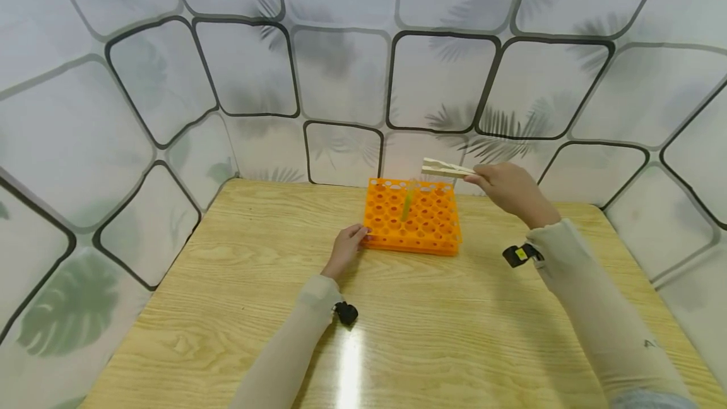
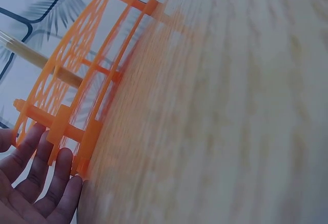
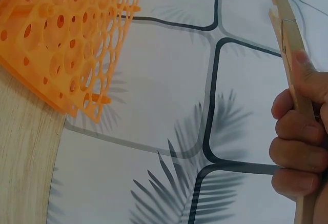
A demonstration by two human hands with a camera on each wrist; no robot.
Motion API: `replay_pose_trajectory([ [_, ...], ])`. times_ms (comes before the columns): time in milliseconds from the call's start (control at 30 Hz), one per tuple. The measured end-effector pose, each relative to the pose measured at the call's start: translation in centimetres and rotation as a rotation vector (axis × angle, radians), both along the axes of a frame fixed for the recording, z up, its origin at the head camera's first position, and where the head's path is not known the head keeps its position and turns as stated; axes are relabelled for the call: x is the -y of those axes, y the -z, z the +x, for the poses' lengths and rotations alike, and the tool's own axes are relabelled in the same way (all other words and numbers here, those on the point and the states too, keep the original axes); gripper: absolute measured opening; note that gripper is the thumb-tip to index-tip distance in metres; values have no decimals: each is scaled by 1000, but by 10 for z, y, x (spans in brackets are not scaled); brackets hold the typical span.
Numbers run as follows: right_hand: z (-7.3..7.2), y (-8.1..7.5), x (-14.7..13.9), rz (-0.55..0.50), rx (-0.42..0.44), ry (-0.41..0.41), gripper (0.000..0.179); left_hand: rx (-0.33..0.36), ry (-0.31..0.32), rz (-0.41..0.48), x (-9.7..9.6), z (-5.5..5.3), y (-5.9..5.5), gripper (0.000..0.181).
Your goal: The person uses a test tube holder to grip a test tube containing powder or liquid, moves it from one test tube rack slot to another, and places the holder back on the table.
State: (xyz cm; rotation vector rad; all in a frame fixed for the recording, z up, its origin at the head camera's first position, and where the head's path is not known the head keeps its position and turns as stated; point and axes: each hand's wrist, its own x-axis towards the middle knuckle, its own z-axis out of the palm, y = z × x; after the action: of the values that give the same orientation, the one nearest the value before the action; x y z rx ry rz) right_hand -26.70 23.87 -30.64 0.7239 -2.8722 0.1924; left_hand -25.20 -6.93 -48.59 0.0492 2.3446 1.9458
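Note:
An orange test tube rack (image 1: pixel 409 245) stands on the table. One test tube (image 1: pixel 407 205) with yellow liquid is upright in it, its clear top rising above the upper plate. My left hand (image 1: pixel 345 250) grips the rack's near left corner; in the left wrist view its fingers (image 2: pixel 60 170) lie against the orange end posts, the thumb at the upper plate's edge. To the right and higher up, my right hand (image 1: pixel 508 191) holds a wooden test tube clamp (image 1: pixel 445 169). In the right wrist view the fingers wrap the clamp's handle, and its tip (image 3: pixel 279 1) is apart from the tube.
The rack rests on a wood-grain table (image 1: pixel 255 308), near its back edge. Behind and at both sides hangs a pale curtain (image 1: pixel 341 74) with dark outlines and leaf prints. Each sleeve carries a small black wrist camera (image 1: pixel 346 313).

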Motion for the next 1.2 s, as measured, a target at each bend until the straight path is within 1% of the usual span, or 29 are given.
replay_pose_trajectory([
  [233, -2, 1, 6, -2, -20, -21, 35, -23, 0, -13, 0, -1, 2, 31],
  [433, -6, 5, 9, 0, -7, -16, 35, -12, 1, -12, 0, -1, 1, 32],
  [600, -10, 10, 12, -13, -22, -24, 35, -11, 10, -19, 0, 1, 0, 33],
  [900, -14, 15, 17, -10, -36, -46, 37, 9, -5, -19, 0, 1, 0, 32],
  [1200, -17, 18, 17, -2, -30, -68, 36, 5, -13, -19, -1, -2, 2, 31],
])
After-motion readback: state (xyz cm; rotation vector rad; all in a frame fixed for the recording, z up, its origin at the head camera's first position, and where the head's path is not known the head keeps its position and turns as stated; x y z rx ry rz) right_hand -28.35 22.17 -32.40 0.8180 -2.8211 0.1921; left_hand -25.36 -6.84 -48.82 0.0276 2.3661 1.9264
